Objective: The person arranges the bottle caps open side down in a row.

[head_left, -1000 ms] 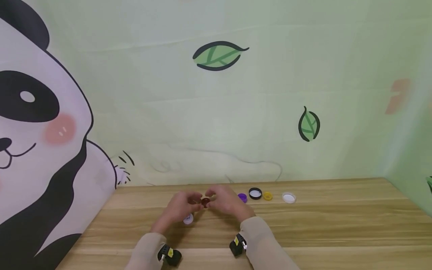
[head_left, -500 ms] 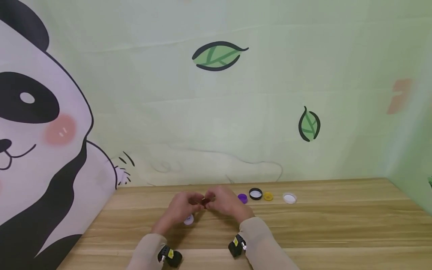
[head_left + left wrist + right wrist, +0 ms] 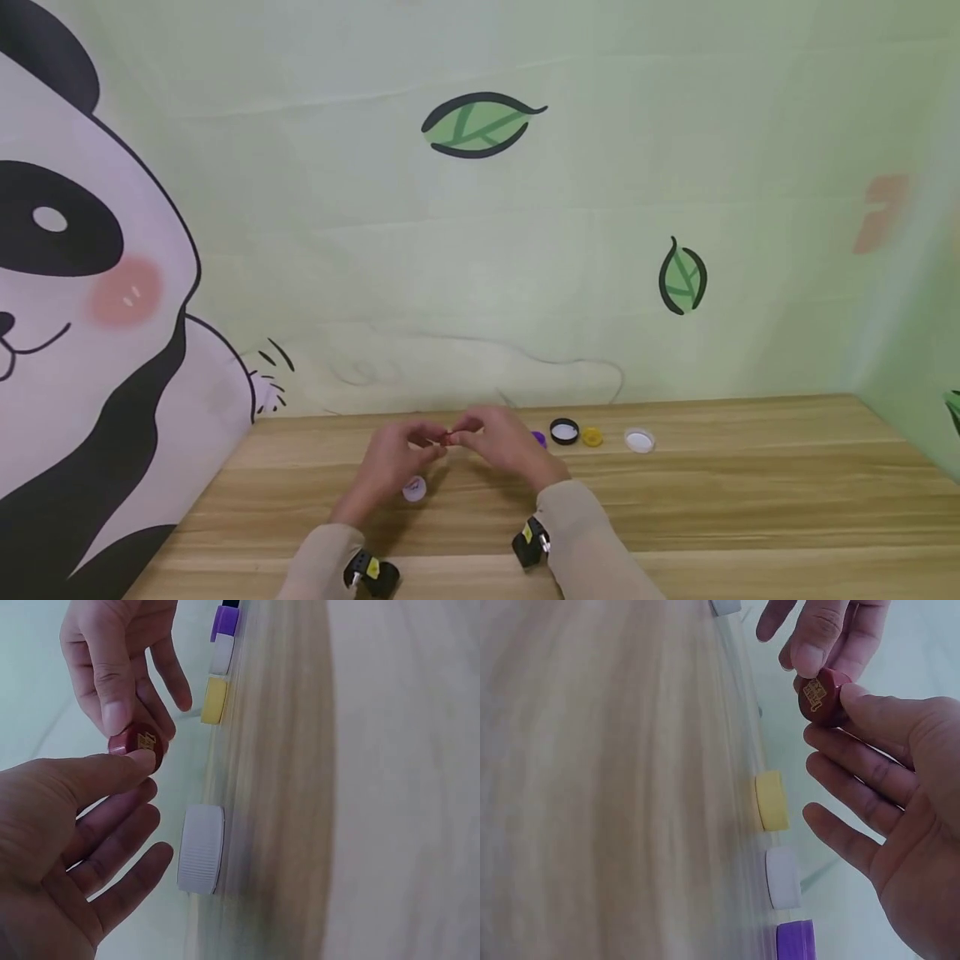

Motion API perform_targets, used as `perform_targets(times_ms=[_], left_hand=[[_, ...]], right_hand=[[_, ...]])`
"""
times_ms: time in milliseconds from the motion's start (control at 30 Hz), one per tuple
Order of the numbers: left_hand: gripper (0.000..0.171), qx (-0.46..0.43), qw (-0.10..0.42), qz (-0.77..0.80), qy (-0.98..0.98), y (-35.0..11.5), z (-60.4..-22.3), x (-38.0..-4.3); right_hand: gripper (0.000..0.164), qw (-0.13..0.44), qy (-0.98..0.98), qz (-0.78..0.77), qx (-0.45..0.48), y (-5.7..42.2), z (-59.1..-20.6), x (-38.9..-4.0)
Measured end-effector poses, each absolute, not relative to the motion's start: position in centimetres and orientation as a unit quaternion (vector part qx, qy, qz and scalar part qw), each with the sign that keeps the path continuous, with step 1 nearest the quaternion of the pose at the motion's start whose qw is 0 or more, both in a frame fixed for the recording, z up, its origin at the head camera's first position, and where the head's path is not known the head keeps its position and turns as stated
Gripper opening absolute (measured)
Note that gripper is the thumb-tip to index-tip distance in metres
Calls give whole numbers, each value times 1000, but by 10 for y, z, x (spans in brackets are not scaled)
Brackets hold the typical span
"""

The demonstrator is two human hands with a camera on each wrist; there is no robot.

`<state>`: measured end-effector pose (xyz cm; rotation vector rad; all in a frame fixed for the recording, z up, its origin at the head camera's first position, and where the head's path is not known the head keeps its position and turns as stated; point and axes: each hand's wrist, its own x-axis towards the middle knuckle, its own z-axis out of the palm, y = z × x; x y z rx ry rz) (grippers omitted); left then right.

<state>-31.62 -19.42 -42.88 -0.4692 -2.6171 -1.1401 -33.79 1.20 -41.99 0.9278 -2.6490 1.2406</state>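
Observation:
Both hands pinch one small dark red bottle cap point(image 3: 127, 742) with gold print on its top and fine ridges round its side. In the head view my left hand point(image 3: 393, 460) holds it from the left and my right hand point(image 3: 501, 443) from the right, thumbs and forefingers meeting at it. The cap is raised off the table, its printed top point(image 3: 814, 696) facing sideways in the right wrist view. My other left fingers point(image 3: 120, 889) spread loosely below it. A white ridged bottle cap point(image 3: 200, 849) lies on the table near my left hand.
A purple cap point(image 3: 539, 439), black cap point(image 3: 564, 431), yellow cap point(image 3: 592, 437) and clear-rimmed white cap point(image 3: 640, 440) lie along the table's back. The right wrist view shows another yellow cap point(image 3: 771, 801) and white cap point(image 3: 782, 877). A printed cloth wall point(image 3: 480, 275) rises behind.
Both hands have risen slightly with the red cap, and it has turned between the fingers. More of the nearby white cap shows below my left hand.

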Motion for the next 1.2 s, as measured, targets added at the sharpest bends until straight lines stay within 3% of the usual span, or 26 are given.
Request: perform_targets(times_ms=[333,700,1200], left_hand=[[15,-169,137,-389,-895,-192,-428,-317],[33,-189,163,-388,-887,-191,-426,-315],[23,-223,167,-370,-886,-191,-424,-315]], right_hand=[[9,19,-855,429,290,16,-416,-336],[10,25,-850,448,275,15,-414,-337],[16,2,-836,469,285,21,-412,-334]])
